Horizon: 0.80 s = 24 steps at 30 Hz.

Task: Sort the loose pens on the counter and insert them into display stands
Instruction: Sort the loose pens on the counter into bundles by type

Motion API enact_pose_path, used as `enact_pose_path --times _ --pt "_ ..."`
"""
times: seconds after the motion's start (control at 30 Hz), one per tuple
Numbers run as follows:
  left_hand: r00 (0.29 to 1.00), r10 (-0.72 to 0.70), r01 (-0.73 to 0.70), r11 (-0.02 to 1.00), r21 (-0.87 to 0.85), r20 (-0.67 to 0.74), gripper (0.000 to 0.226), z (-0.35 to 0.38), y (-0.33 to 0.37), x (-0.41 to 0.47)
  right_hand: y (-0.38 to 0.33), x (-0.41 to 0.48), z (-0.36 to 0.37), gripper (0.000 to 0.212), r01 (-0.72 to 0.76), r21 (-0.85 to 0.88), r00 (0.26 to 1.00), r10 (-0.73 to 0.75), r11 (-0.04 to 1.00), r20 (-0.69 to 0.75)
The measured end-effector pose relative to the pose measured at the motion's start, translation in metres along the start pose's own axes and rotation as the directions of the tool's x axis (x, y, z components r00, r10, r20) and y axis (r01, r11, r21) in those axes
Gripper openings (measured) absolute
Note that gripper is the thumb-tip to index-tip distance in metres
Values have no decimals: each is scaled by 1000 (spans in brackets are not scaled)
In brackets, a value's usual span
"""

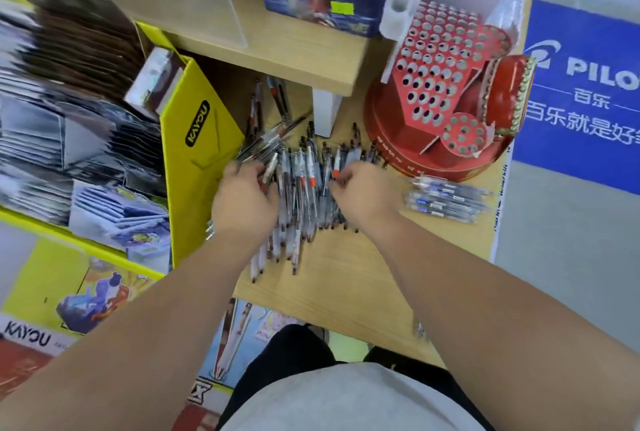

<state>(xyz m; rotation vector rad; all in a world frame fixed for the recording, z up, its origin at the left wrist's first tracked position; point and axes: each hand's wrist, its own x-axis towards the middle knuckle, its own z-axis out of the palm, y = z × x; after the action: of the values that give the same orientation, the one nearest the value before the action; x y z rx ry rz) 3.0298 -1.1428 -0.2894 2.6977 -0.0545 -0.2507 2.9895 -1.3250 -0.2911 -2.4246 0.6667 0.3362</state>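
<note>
Left hand fingers: I see them curled round several loose pens at the pile's left edge.
Right hand fingers: curled, pinching a red-banded pen.
Pile: heaped on the table between both hands.
Blue pens: bundled just right of the pile.
Red display stand: behind the blue pens, rows of round holes facing up.
Yellow box: left of the pile.

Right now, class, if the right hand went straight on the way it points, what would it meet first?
The pile of loose pens: the right hand points forward and left, its fingertips at the pile's edge. Whether they touch is unclear.
</note>
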Motion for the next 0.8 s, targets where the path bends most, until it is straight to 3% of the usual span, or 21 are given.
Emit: enact_pose_path --times 0.17,0.3,0.67,0.8 --pt "994 40 -44 998 36 97 26 -2 -23 9 -13 10 10 16 -91 -181 996 86 979 -31" --pt "990 63 -71 996 57 128 21 -2 -35 17 -21 13 17 28 -121 -282 993 116 952 -33" --pt "980 117 -131 988 81 163 9 -4 -36 29 -35 24 10 20 -191 -336 975 218 922 47" --pt "985 38 -17 992 -123 169 7 -9 -36 32 -35 20 10 23 -193 -254 977 209 948 38"
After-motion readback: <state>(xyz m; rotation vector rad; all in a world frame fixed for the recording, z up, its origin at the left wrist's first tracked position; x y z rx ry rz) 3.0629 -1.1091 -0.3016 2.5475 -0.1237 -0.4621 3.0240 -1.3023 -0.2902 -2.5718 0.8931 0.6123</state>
